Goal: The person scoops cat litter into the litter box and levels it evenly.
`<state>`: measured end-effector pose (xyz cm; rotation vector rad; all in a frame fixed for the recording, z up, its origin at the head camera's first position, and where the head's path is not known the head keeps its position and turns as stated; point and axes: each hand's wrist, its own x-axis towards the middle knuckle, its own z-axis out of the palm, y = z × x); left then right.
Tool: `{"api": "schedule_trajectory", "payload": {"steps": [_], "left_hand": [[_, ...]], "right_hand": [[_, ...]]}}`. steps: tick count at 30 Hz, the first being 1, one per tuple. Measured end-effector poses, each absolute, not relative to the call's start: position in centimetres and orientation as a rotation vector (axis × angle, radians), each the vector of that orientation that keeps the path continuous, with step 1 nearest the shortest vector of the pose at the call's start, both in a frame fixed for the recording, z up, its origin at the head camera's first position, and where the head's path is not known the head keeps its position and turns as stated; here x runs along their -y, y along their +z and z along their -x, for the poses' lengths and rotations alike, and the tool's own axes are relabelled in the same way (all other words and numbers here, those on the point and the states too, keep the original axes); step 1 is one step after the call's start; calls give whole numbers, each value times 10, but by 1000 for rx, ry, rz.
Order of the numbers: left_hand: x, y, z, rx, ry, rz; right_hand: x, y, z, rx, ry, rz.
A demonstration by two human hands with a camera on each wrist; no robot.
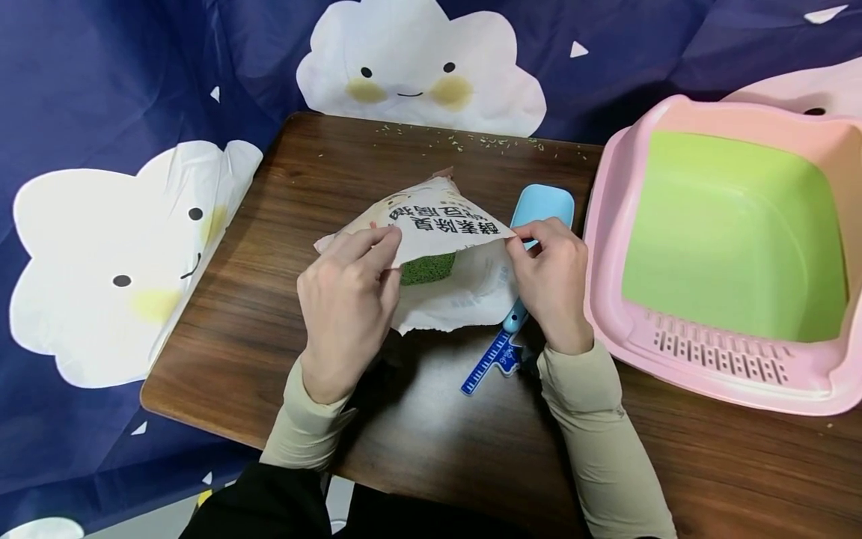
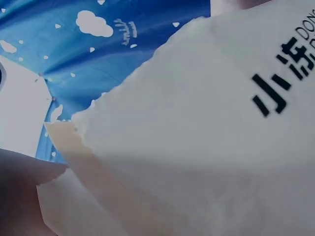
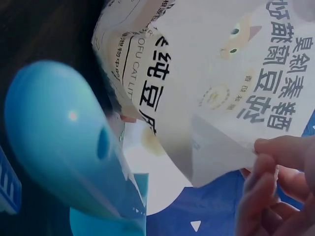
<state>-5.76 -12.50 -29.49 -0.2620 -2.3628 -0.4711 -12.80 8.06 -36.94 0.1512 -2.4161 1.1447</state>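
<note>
A white cat litter bag with dark lettering lies on the table, its mouth facing me. Green granules show inside. My left hand pinches the left side of the mouth's upper edge. At the right corner of that edge, my right hand pinches the bag between thumb and fingers; the right wrist view shows this hand up close. Bag paper fills most of the left wrist view. Partly behind my right hand lies a light-blue scoop, its handle end close to the bag.
To the right stands a pink litter box with a green inside and a slotted front ledge. A blue ruler-like strip with a star-shaped piece lies near the scoop handle. Pale crumbs are scattered along the table's far edge, before a blue cloud-print curtain.
</note>
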Motion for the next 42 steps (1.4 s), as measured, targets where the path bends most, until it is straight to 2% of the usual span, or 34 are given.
{"api": "schedule_trajectory", "payload": {"steps": [8,21,32,42], "left_hand": [[124,-298,63,2374,-471,295],[128,-306,86,2377,-559,379],[130,-308,100,2316,-910,419],[137,-307,105,2283,-1087,380]], "right_hand": [[-78,-365,139,2474,1103,-92],[-59,-366,169,2482,1275,-252],[-98,-367,130,2618,1241,-186],[-97,-374,106,2921,915,-107]]}}
